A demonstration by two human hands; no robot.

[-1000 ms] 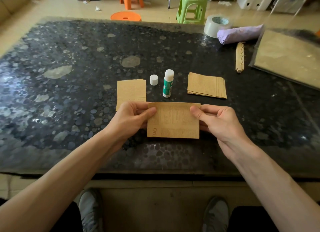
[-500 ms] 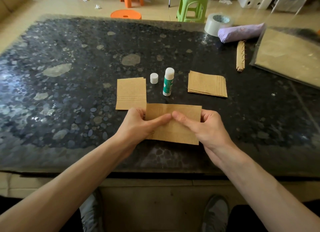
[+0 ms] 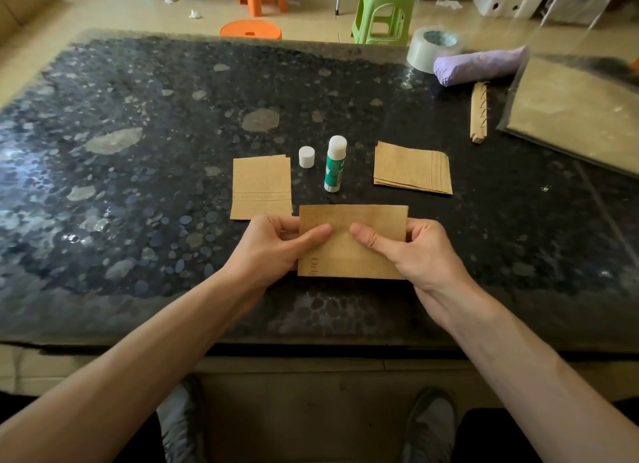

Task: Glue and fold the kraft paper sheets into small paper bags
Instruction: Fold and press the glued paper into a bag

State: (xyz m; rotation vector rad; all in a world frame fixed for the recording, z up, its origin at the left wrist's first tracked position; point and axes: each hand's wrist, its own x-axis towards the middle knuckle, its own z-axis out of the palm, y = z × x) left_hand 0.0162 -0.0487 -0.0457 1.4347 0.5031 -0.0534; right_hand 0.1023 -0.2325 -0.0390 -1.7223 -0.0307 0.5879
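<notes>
From the head view, the left hand [image 3: 273, 246] and right hand [image 3: 413, 251] each pinch the kraft sheet [image 3: 352, 241] between thumb and fingers, just above the near part of the surface [image 3: 138, 186], thumbs almost meeting at its middle. The likely trouble is a skewed crease if 1 thumb presses ahead, and the uncapped glue stick [image 3: 334, 163], standing just beyond, could be tipped by a careless reach.

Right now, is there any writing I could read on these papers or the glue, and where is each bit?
"Ori": large brown letters running up the lower left edge of the paper sheet held in both hands; the rest is cut off.
Fine print across that sheet: too small to read.
Faint print on the left paper stack: blurred.
Glue stick label: too small to read.
</notes>
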